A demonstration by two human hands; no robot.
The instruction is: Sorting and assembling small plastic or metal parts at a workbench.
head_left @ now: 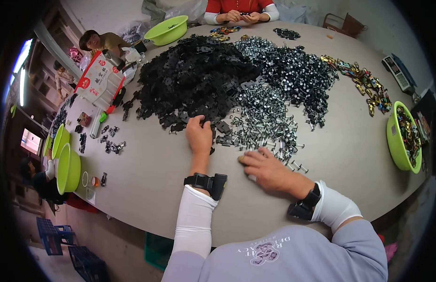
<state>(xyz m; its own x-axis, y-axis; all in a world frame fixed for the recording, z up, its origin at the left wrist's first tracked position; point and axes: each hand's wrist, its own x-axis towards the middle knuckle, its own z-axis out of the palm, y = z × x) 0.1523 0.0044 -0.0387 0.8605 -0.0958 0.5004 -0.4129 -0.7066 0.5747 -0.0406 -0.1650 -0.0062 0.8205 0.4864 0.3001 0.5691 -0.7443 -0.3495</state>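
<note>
Touching black pieces (pixel 194 80), left hand (pixel 199 136) is showing bent fingers (pinch hidden; cannot tell); right hand (pixel 269 171), fingers loosely spread, is resting by silver pins (pixel 265 113). Both loose heaps are remaining mid-tabletop (pixel 147 188); few, apparently joined clusters (pixel 116 147) are lying toward its left edge.

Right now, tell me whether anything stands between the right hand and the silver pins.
Nothing visible: the right hand is at the near edge of the silver pins; the left hand is aside, by the black pieces.
</note>
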